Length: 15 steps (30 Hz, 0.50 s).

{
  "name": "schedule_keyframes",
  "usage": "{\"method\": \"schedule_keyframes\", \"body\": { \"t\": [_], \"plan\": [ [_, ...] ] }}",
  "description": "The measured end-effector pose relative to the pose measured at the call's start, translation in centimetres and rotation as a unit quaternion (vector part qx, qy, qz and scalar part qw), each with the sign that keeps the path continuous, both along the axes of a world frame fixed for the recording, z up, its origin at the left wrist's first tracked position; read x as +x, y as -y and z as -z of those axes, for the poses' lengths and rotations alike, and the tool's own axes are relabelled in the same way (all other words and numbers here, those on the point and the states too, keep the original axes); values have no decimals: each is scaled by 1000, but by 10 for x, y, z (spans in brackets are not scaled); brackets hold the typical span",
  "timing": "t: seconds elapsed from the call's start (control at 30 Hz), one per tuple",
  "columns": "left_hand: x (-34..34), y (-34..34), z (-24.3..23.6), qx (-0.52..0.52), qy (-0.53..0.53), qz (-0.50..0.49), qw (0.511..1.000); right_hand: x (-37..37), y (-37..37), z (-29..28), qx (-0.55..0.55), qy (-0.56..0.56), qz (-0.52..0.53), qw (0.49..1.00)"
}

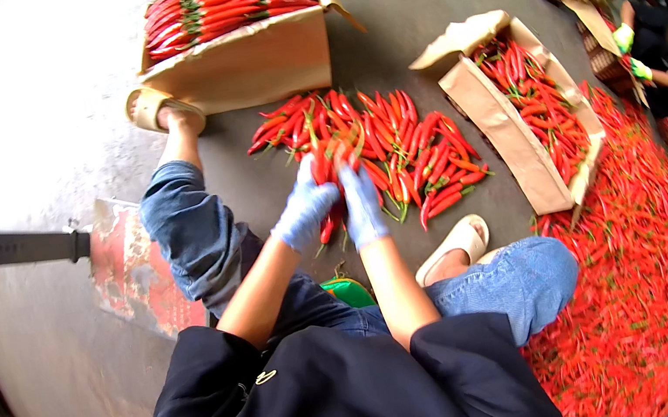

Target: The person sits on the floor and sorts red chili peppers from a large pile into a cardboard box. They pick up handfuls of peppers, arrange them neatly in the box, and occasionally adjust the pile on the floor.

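The left hand (304, 212) and right hand (363, 205), gloved, grasp a bunch of red chillies (331, 156) between them, long axes roughly away from the body. Loose chillies (433, 164) lie just beyond and rightward, nearer the right hand; the packed carton (253, 67) stands farther ahead.

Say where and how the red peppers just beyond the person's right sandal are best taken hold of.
Probably around the middle of their bodies, from above: these peppers are slender, lie on the floor roughly side by side, and those on top have nothing over them.
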State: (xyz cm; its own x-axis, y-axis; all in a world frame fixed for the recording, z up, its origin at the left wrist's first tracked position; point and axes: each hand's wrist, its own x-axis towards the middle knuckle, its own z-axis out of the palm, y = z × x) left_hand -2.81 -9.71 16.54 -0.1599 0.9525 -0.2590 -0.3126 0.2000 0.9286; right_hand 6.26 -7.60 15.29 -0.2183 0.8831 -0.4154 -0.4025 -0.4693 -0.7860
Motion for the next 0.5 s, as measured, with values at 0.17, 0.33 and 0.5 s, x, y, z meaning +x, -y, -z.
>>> {"method": "schedule_keyframes", "body": {
  "t": [0.17, 0.33, 0.5],
  "plan": [
    [36, 88, 34, -111, -320, 38, 940, 29, 92, 61, -170, -147, 7, 974],
    [46, 89, 18, -74, -293, -18, 953, 29, 87, 52, -107, -174, 14, 979],
    [60, 50, -32, -62, -225, 67, 970, 52, 63, -42, -63, -101, 33, 992]
  ]
}}
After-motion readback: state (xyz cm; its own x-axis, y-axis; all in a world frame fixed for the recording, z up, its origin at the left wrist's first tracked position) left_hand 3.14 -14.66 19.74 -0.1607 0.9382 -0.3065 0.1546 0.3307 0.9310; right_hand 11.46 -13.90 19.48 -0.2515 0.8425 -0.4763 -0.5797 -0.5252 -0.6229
